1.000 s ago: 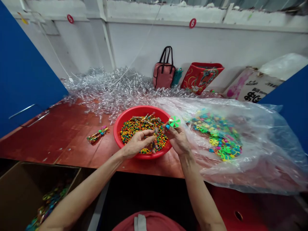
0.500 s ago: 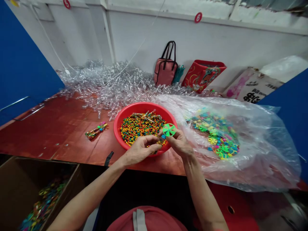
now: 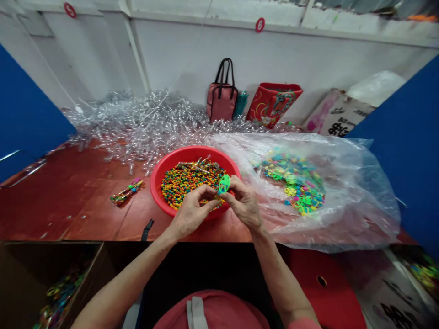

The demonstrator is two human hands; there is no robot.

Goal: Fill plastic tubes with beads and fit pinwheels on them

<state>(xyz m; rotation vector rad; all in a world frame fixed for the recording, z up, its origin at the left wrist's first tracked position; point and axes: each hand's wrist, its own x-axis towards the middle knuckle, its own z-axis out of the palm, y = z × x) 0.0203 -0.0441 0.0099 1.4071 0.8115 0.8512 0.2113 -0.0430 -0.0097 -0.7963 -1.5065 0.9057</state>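
Over the near right side of a red basin (image 3: 158,201), both hands meet. The basin holds many small coloured balls (image 3: 181,183), with a few clear plastic tubes (image 3: 202,165) on top of them. My right hand (image 3: 244,203) pinches a green toy fan wheel (image 3: 224,183) with a blue part under it. My left hand (image 3: 194,208) is closed, thumb and fingers together, on a small clear tube, mostly hidden by the fingers, just below the wheel. Left of the basin, several filled tubes (image 3: 126,192) with coloured tops lie on the table.
Clear empty tubes (image 3: 137,123) are heaped along the wall. A clear plastic bag (image 3: 350,183) of coloured fan tops (image 3: 302,194) spreads over the right side. A pink bag (image 3: 222,101) and a red bag (image 3: 272,104) stand behind. An open cardboard box (image 3: 85,274) sits below left.
The view has shifted, so the scene sits further left. The green fan wheel has tilted from facing me to a more edge-on angle. Both hands stay close together over the basin.
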